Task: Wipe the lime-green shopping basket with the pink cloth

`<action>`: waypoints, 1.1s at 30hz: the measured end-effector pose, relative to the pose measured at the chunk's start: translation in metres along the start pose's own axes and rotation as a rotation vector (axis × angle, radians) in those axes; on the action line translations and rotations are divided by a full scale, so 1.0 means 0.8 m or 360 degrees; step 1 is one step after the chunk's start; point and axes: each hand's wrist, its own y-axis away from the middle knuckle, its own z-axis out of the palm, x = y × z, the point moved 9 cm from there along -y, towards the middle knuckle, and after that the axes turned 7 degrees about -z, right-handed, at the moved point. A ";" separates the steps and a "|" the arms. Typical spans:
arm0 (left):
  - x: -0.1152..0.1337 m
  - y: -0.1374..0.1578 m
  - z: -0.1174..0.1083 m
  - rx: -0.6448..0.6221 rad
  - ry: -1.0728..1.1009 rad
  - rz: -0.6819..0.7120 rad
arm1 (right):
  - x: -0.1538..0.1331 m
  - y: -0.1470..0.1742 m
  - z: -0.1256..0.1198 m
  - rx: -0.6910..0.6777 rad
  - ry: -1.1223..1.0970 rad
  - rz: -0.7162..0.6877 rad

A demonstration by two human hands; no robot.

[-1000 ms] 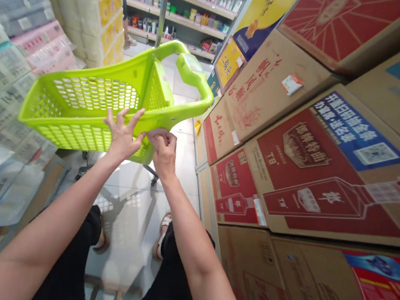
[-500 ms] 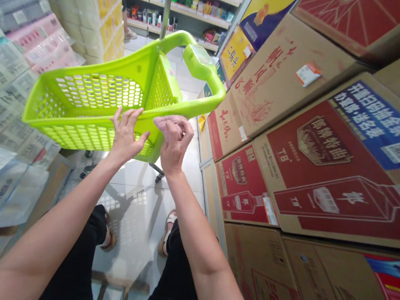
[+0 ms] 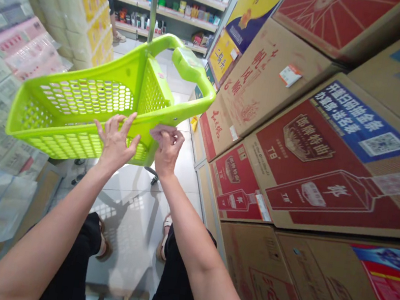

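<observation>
A bright green plastic shopping cart (image 3: 71, 134) stands sideways before me, its basket to the left and its handle (image 3: 207, 99) to the right. My left hand (image 3: 117, 141), fingers spread, rests at the near rim of the basket. In my right hand (image 3: 168, 153) is a bunched pinkish cloth (image 3: 161, 132), pressed to the cart's outer side just below the handle arm. The fingers of that hand are closed around the cloth, which hides part of the panel.
Stacked cartons (image 3: 330, 173) wall the right side. Wrapped paper packs (image 3: 4, 83) are piled on the left, with yellow-white packs (image 3: 92, 15) behind. Shelves of bottles (image 3: 168, 4) stand at the back, where another person's foot (image 3: 119, 38) shows. A metal pole (image 3: 153, 4) rises by the cart.
My right hand has moved the cloth slightly down on the cart's side panel. The left hand stays at the rim. The whole view has shifted a little.
</observation>
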 end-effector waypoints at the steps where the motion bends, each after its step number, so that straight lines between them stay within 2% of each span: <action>1: 0.000 -0.001 0.001 -0.0004 -0.0010 0.0009 | 0.003 0.003 0.006 -0.0082 0.0015 0.0043; 3: 0.000 -0.002 0.002 -0.0008 -0.0020 0.0030 | 0.006 0.005 0.013 -0.0173 0.0006 0.0094; 8: 0.003 0.000 0.001 0.0017 0.0005 0.0079 | 0.006 -0.002 -0.012 0.0146 -0.0038 -0.0005; 9: 0.002 0.001 -0.001 0.0022 0.0006 0.0098 | 0.009 0.000 -0.010 0.0121 -0.0017 0.0015; 12: -0.013 0.000 -0.012 0.0125 -0.0036 0.0062 | 0.021 0.011 0.011 -0.0182 0.0009 0.0158; 14: -0.031 -0.005 -0.020 0.0213 -0.0064 -0.0033 | 0.022 0.011 0.013 -0.0235 -0.0026 0.0188; 18: -0.054 -0.016 -0.016 0.0207 -0.0064 -0.0175 | 0.014 -0.012 -0.027 0.0246 -0.0056 0.0096; 19: -0.056 -0.017 -0.015 0.0203 -0.0074 -0.0203 | 0.013 -0.015 -0.030 0.0307 -0.0054 0.0088; 21: -0.056 -0.018 -0.014 0.0200 -0.0092 -0.0227 | 0.010 -0.016 -0.022 0.0252 -0.0059 0.0062; 24: -0.050 -0.017 -0.013 0.0174 -0.0078 -0.0182 | -0.003 -0.013 -0.003 0.0038 -0.0094 -0.0064; 25: -0.049 -0.016 -0.014 0.0171 -0.0070 -0.0171 | -0.007 -0.013 -0.005 0.0037 -0.0100 -0.0104; 27: -0.048 -0.015 -0.014 0.0177 -0.0062 -0.0176 | -0.011 -0.017 -0.021 0.0178 -0.0079 -0.0136; 30: -0.047 -0.013 -0.011 0.0185 -0.0045 -0.0194 | -0.009 -0.024 -0.043 0.0384 0.0010 -0.0050; 31: -0.046 -0.012 -0.009 0.0183 -0.0040 -0.0188 | -0.009 -0.024 -0.042 0.0368 0.0037 -0.0023; 33: -0.041 -0.011 -0.004 0.0169 -0.0037 -0.0159 | -0.013 -0.024 -0.025 0.0182 0.0067 -0.0051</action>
